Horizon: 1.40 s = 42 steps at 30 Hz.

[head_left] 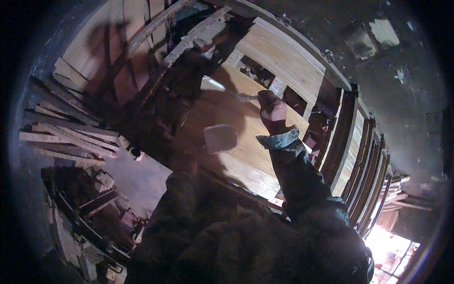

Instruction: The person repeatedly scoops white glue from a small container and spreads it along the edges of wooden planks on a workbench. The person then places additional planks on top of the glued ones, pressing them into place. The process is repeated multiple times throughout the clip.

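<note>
Right hand grip (271, 110): fingers curled tight around the handle of a pale brush (226, 91), held over a wooden panel (246, 142).
Left hand: hidden from view.
Panel: light boards, tilted, mid-frame.
Surroundings: loose wooden slats (66, 137) stacked at left.

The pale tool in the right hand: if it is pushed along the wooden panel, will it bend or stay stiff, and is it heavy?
The pale tool is slim and long in the right hand, so it probably weighs little. It looks straight above the wooden panel, so the handle is likely stiff. Its far end is blurred; I cannot tell whether that end would flex.
</note>
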### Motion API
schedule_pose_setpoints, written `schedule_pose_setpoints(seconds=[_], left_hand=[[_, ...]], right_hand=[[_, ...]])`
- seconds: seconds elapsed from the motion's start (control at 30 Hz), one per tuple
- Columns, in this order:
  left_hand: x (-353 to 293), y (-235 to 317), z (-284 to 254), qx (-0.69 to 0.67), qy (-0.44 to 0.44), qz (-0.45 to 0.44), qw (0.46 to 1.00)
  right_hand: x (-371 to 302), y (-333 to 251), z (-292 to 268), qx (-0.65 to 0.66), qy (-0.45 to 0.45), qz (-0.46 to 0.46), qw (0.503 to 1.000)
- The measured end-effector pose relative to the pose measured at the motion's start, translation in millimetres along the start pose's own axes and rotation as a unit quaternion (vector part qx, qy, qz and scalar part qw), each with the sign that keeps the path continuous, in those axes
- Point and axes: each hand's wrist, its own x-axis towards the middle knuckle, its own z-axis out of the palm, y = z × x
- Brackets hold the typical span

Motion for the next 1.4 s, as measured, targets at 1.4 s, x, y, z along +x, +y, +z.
schedule_pose_setpoints(seconds=[1.4], left_hand=[[61,-126,91,-0.223,0.049,0.054,0.972]], right_hand=[[-181,78,-229,-0.27,0.046,0.143,0.951]])
